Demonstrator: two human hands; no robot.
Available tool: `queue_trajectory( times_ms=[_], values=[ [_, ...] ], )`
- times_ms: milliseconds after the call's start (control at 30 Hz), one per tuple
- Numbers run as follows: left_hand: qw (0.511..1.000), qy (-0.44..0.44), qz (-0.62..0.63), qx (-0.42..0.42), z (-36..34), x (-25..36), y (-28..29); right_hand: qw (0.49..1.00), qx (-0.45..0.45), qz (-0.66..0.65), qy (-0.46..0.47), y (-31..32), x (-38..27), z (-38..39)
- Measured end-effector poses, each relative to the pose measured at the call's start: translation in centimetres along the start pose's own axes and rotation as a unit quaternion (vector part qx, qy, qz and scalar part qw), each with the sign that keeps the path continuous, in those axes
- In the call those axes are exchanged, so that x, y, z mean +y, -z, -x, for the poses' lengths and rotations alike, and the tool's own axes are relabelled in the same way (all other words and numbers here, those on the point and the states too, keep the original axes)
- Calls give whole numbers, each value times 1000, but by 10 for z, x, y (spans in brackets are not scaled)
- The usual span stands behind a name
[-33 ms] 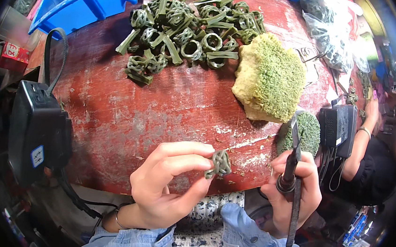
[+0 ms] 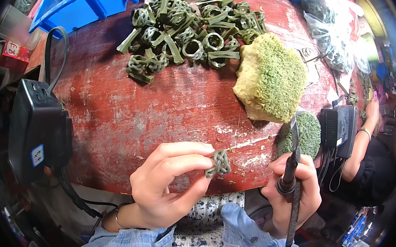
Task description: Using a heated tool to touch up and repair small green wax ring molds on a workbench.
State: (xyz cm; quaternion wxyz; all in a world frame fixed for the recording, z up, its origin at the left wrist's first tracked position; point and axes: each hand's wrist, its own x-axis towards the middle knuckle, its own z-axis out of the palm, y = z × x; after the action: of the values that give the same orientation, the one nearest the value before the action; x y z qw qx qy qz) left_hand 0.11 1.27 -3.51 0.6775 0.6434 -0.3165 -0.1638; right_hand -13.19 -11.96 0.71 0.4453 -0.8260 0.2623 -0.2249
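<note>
Pinched between the thumb and fingers of my left hand is a small grey-green openwork ring with a braided lattice surface. It is held above the table's near edge. My right hand is closed around a dark pen-like tool with a round collar, its narrow, blade-like tip pointing away from me. A flat dark strip hangs down from the same grip; whether it belongs to the tool I cannot tell. Beyond my hands, a pile of similar green rings and straight strips lies on the table.
A rough yellow-green sponge-like block and a darker green pad lie on the red worn table. Black boxes with cables stand left and right. A blue divided tray is far left. Another person's arm is at right.
The openwork ring in my left fingers has turned very slightly. The tool and both hands stay almost in place.
</note>
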Motion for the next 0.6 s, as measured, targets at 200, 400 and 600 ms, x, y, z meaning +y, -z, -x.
queue_trajectory(
  times_ms=[200,400,600],
  values=[
    [998,-38,-58,3,1,-3,2,995,23,98,26,-8,9,16],
    [996,-34,-81,22,3,-6,2,996,-25,79,-14,-15,23,33],
    [995,-23,-95,35,4,-6,1,981,-40,173,80,-16,28,32]
  ],
)
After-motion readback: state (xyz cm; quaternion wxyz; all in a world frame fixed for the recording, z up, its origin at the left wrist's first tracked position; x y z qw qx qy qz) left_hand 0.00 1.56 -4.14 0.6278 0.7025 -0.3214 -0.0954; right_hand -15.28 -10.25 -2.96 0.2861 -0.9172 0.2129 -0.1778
